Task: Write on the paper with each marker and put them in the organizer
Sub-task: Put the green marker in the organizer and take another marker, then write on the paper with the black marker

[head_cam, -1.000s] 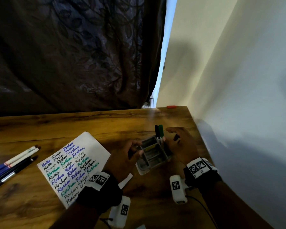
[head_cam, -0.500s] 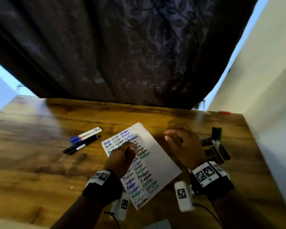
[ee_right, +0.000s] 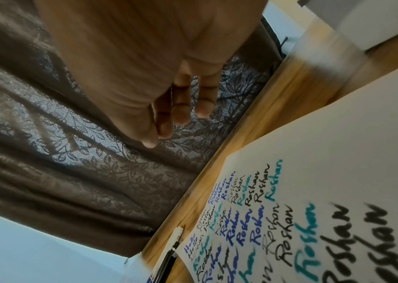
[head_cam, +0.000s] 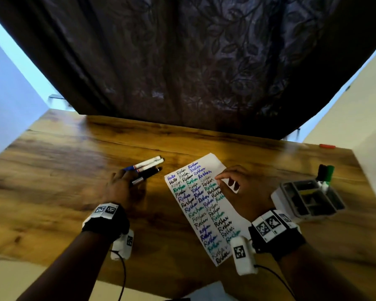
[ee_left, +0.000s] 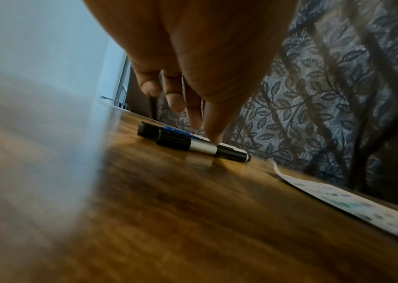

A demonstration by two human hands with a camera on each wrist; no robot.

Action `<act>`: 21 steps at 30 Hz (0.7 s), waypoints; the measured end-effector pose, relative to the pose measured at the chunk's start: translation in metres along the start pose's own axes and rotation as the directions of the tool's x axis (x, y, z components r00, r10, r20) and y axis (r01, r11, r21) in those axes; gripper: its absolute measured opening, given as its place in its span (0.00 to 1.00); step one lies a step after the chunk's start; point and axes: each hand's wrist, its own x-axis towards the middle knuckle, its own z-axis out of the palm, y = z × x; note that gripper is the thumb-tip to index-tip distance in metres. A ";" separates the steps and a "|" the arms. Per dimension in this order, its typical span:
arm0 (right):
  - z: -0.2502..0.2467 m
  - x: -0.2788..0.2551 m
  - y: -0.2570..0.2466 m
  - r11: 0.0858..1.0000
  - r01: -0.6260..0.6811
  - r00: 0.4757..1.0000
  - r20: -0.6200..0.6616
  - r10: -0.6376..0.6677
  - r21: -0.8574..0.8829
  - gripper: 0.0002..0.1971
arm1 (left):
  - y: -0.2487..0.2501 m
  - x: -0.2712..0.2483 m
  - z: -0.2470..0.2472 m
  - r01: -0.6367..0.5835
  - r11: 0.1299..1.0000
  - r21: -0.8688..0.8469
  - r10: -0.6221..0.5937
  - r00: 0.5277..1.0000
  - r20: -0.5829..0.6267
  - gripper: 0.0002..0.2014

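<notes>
The white paper (head_cam: 206,205), covered in blue, green and black writing, lies mid-table. Left of it lie several markers (head_cam: 149,168): two white-bodied with blue caps and two black. My left hand (head_cam: 128,175) reaches over them with straight fingers; in the left wrist view its fingertips (ee_left: 213,137) touch a black marker with a silver band (ee_left: 200,147). My right hand (head_cam: 224,179) hovers over the paper's top, fingers loosely curled and empty; the right wrist view shows this hand (ee_right: 176,118) above the paper (ee_right: 326,172). The grey organizer (head_cam: 291,200) stands at the right with a green marker (head_cam: 330,172) and a black marker upright in it.
A dark leaf-patterned curtain (head_cam: 193,72) hangs behind the wooden table (head_cam: 63,192). A pale wall (head_cam: 360,127) closes the right side. A small red object (head_cam: 327,146) lies at the far right corner. Something white (head_cam: 211,290) shows below the near table edge.
My left hand left the paper and reached left to the loose markers. My right hand came away from the organizer and now hangs over the paper. The head view has swung left.
</notes>
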 end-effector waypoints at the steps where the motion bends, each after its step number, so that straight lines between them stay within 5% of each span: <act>1: 0.001 0.000 -0.001 1.000 -0.010 1.000 0.005 0.010 -0.005 0.06 | 0.000 0.000 0.001 0.003 1.000 0.005 -0.003 1.000 0.023 0.21; 6: 0.001 -0.003 -0.002 0.999 -0.031 0.999 0.007 0.031 -0.007 0.05 | -0.003 0.009 0.012 0.041 0.997 0.058 -0.045 0.997 0.064 0.27; 10: 0.002 -0.008 0.007 0.999 -0.045 0.999 -0.014 0.045 0.008 0.05 | -0.004 0.015 0.015 0.091 0.992 0.089 -0.099 0.991 0.094 0.22; 15: 0.001 -0.011 0.011 0.997 -0.079 0.997 -0.022 0.079 -0.003 0.04 | 0.000 0.006 0.005 0.020 0.981 0.195 -0.047 0.990 0.134 0.23; 17: 0.000 -0.013 0.011 0.996 -0.092 0.996 -0.010 0.092 0.008 0.04 | 0.006 -0.001 0.006 -0.007 0.993 0.116 -0.002 0.996 0.084 0.18; 21: 0.001 -0.018 0.011 0.992 -0.121 0.992 0.026 0.120 0.044 0.04 | 0.035 -0.022 0.000 -0.173 0.933 -0.316 0.194 0.980 0.035 0.03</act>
